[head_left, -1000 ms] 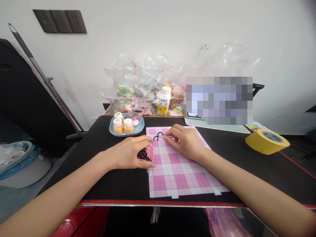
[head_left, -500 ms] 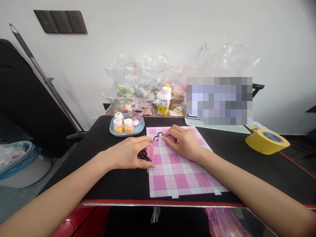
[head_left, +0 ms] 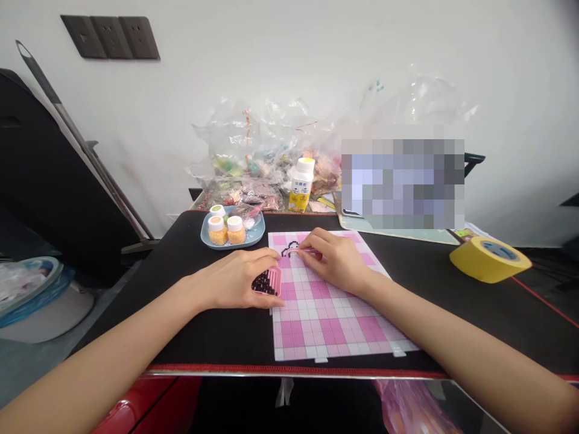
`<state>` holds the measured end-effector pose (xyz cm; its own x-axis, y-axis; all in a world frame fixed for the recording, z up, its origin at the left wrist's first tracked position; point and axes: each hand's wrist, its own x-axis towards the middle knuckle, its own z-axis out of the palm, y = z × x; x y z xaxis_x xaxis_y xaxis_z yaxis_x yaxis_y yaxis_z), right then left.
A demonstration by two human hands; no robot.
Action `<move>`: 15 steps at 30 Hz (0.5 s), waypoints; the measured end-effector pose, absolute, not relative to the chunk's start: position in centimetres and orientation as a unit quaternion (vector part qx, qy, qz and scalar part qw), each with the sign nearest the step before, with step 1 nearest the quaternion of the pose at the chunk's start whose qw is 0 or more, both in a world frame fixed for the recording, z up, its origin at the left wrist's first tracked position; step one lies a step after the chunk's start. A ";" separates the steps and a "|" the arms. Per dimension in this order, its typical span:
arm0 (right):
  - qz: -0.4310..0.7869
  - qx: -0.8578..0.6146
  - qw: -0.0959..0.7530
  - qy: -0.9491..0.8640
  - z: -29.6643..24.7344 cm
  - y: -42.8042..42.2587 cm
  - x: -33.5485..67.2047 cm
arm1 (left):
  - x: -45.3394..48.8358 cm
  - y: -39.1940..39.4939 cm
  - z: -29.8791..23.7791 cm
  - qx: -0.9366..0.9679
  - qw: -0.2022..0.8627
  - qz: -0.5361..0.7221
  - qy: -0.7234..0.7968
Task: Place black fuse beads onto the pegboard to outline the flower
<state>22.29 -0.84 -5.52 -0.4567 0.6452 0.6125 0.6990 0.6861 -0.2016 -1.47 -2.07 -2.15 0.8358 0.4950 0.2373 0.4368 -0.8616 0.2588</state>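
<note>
Right hand [head_left: 337,260]: fingertips crept slightly toward the black bead outline [head_left: 289,247] since half a second ago. They are pinched shut; what they nip is too small for me to tell. Left hand [head_left: 235,280]: unmoved, curled over the pink bead tray [head_left: 268,281], which I pin at the board's left edge, likely to keep the black beads close. Pegboard [head_left: 325,313]: flat on the black mat [head_left: 452,301] before me, pink-and-white checked, mostly bare, outline near its far edge.
</note>
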 end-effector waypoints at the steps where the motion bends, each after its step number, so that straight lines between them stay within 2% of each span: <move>1: -0.039 -0.394 0.341 -0.852 -5.5 -0.8 22.3 | -1.4 -2.1 -2.1 0.953 0.099 0.150 0.245; 15: -0.035 -0.409 0.319 -0.854 -5.5 -0.8 22.2 | -1.3 -2.2 -2.1 0.944 0.090 0.141 0.283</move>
